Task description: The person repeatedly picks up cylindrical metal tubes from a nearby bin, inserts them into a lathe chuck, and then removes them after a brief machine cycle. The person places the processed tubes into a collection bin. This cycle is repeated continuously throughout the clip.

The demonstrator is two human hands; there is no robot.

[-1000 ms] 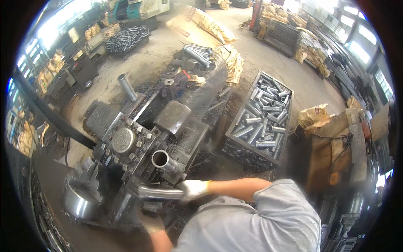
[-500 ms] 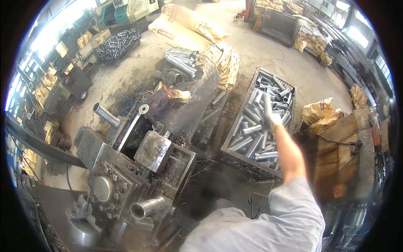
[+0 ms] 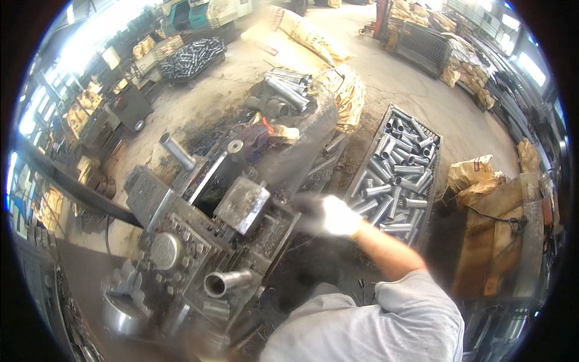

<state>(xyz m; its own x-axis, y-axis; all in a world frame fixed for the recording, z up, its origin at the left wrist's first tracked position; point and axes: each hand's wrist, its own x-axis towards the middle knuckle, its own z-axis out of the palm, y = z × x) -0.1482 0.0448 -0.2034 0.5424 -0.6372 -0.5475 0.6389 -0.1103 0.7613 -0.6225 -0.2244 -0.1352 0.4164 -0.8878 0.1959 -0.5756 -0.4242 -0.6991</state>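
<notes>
My right hand (image 3: 339,216), in a white glove, is in the air between a lathe-like machine and a metal bin. Motion smears its fingers, so whether they hold anything is hidden. To its right, the long metal bin (image 3: 435,175) is piled with short shiny metal tubes (image 3: 395,202). On its left is the machine's square metal block (image 3: 242,205). A metal tube (image 3: 228,282) juts from the near side of the machine, and another tube (image 3: 178,151) stands out at its far side. My left hand is out of view.
Several longer tubes (image 3: 286,90) lie on a dark heap beyond the machine, beside crumpled yellowish sacking (image 3: 347,96). A wheeled cart of metal parts (image 3: 192,59) stands far left. At right are a paper sack (image 3: 470,173) and a brown-covered stand (image 3: 497,241).
My right hand has left the tube bin and swung left and nearer, toward the machine. The whole view has shifted slightly, with the surroundings now farther right in it.
</notes>
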